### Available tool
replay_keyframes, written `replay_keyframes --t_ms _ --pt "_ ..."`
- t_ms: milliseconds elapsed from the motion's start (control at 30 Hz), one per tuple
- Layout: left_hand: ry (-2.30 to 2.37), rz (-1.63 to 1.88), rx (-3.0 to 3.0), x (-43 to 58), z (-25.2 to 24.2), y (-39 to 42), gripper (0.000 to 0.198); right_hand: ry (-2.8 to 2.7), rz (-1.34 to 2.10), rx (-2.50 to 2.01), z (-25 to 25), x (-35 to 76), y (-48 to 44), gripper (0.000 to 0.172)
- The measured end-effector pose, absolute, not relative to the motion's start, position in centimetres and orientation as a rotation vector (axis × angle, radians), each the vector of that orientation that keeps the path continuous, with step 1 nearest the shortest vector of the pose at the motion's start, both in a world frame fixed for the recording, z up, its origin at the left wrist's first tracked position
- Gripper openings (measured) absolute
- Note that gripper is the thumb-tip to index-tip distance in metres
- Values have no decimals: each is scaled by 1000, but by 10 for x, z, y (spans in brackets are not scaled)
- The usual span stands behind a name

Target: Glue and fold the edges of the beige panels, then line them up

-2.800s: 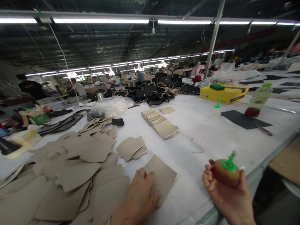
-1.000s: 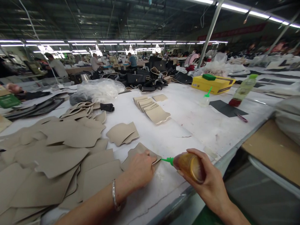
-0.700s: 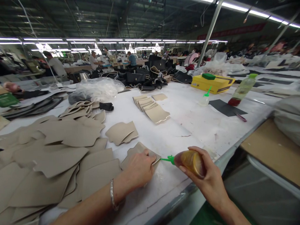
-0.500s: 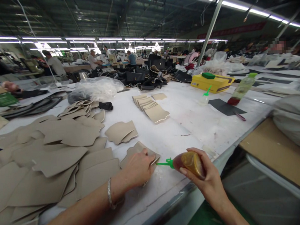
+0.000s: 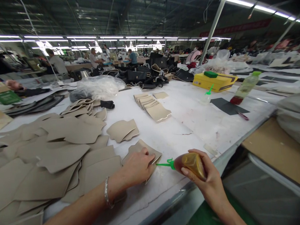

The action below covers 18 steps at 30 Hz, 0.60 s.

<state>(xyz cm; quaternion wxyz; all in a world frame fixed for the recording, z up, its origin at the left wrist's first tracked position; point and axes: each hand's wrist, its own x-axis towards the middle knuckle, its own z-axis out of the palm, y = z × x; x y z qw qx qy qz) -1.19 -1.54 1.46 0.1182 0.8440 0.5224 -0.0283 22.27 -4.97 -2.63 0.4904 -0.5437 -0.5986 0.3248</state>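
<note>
Lower centre of frame: left hand (image 5: pixel 139 167) is curled knuckles-up on a beige piece (image 5: pixel 143 148), fingertips gripping its right-hand edge. A bracelet (image 5: pixel 106 196) sits on that wrist. The piece lies flat on the white worktop (image 5: pixel 190 127), close to the near edge, just right of the big beige pile.

Right hand (image 5: pixel 203 178), lower right of centre, is wrapped around a squeeze bottle (image 5: pixel 189 163) with amber fill. The bottle is tipped on its side and its green nozzle (image 5: pixel 164 164) points left. The nozzle tip is at the edge of the beige piece, right beside the left fingertips; actual contact cannot be told.

Left half of frame: loose pile of cut beige pieces (image 5: pixel 55 152), overlapping. Just above the left hand are two stacked pieces (image 5: pixel 122 130), apart from the pile. Mid-frame is a fanned stack of smaller pieces (image 5: pixel 152 107).

Upper right of the worktop: yellow box (image 5: pixel 214 82), a small clear bottle with a green nozzle (image 5: pixel 206 96), a drink bottle (image 5: pixel 245 88) standing tilted in view, a black sheet (image 5: pixel 226 106) and a red tool (image 5: pixel 242 115) beside it.

Upper centre: clear plastic bag (image 5: pixel 100 87) and a heap of black bags (image 5: pixel 143 76) behind it. Other people are at far tables in the background. At right edge, below the worktop level, is a brown board (image 5: pixel 276 150).
</note>
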Motion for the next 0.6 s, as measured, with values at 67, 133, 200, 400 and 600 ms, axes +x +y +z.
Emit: replay_keyframes --t_ms 67,133,200,400,600 --pt "1529 -75 2465 -13 14 -17 33 -1467 891 -1299 -27 220 -54 51" --pt "1536 -65 2460 -14 13 -18 35 -1458 978 -1272 -27 217 -59 50" --pt "1538 -59 2459 -15 12 -18 34 -1438 962 -1278 -27 217 -61 49" --pt "1526 -57 2470 -15 9 -20 33 -1486 1000 -1247 -32 219 -62 50" --pt "1518 -68 2476 -16 8 -20 33 -1456 946 -1261 -34 216 -67 48"
